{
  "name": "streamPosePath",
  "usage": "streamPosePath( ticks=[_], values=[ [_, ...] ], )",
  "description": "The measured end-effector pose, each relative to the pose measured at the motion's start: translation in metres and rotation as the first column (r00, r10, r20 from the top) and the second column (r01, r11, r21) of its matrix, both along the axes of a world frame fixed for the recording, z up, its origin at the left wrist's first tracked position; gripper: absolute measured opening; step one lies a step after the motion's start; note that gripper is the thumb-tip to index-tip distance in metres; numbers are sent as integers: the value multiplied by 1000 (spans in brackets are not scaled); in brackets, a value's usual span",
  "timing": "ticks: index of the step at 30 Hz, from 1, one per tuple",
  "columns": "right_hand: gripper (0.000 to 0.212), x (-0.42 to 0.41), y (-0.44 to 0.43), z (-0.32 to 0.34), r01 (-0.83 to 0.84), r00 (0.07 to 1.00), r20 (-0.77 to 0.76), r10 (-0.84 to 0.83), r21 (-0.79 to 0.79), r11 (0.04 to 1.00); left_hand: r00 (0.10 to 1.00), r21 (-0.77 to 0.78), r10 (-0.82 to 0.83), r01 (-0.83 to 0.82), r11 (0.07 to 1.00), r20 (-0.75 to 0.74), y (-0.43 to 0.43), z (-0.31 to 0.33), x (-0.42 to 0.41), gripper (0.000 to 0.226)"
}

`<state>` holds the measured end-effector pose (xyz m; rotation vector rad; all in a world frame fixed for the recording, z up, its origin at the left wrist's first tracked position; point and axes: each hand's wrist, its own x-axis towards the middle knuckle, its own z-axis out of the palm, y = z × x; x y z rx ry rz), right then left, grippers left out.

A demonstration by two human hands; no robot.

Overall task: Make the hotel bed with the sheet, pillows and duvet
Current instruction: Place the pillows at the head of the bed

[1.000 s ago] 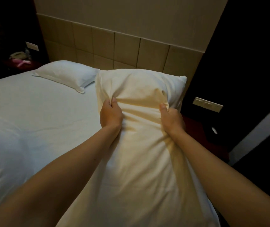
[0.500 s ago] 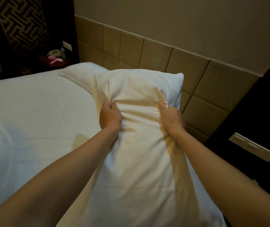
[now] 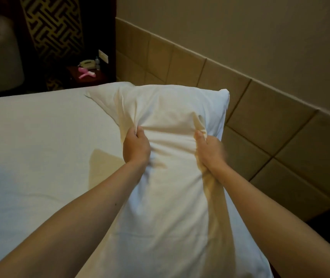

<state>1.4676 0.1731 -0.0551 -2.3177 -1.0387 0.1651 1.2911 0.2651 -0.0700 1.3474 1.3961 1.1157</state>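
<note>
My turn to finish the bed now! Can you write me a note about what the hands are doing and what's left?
Left hand: fingers shut on the pillow.
Right hand: also gripping it.
The pillow is held up over the bed's head end, near the padded headboard.
Second pillow: only its edge shows behind the held one.
Done: sheet is spread on the bed.
Left: put this pillow down, then the duvet, which isn't clearly in view.

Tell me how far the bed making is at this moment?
Done: the white sheet lies smooth over the mattress. In hand: the left hand and right hand both grip a pillow, carrying it toward the headboard; another pillow's corner shows behind. Left: setting this pillow down, and the duvet, not clearly seen.
</note>
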Motion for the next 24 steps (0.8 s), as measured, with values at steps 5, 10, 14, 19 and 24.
streamPosePath(
  ticks=[5, 10, 14, 19, 24],
  values=[
    [59, 24, 79, -16, -139, 990, 28, 140, -57, 989, 988, -61, 150, -152, 987, -38, 52, -19, 14, 33],
    [57, 72, 134, -46, -233, 972, -12, 233, -95, 968, 964, -121, 255, -262, 957, -70, 85, -45, 54, 33],
    [58, 131, 172, -63, -318, 948, -29, 317, -143, 937, 941, -183, 329, -338, 923, -77, 104, -64, 110, 34],
    [58, 213, 208, -80, -380, 923, -21, 385, -218, 899, 925, -244, 368, -379, 893, -90, 122, -86, 189, 32],
    [55, 280, 245, -95, -412, 909, -40, 416, -254, 875, 917, -292, 390, -398, 870, -87, 148, -98, 258, 25]
  ],
)
